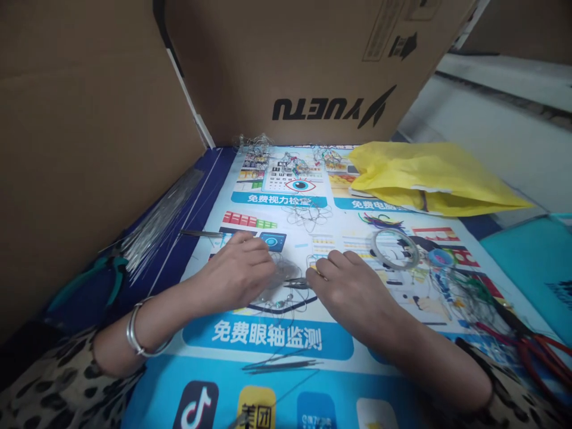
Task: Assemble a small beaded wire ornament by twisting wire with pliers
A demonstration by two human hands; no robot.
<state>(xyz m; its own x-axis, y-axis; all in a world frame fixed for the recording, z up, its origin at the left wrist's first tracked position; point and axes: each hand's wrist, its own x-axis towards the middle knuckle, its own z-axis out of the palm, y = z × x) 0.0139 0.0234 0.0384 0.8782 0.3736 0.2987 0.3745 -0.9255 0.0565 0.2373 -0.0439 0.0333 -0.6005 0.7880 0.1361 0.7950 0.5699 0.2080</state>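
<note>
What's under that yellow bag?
Under the left part of the yellow bag is the printed sheet; its pictures and writing peek out beside it. The bag covers the rest, so I can't tell if anything else is hidden there.

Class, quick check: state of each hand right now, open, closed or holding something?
Left hand: closed; whatever it may hold is hidden.
Right hand: closed on a slim metal tool.
</note>
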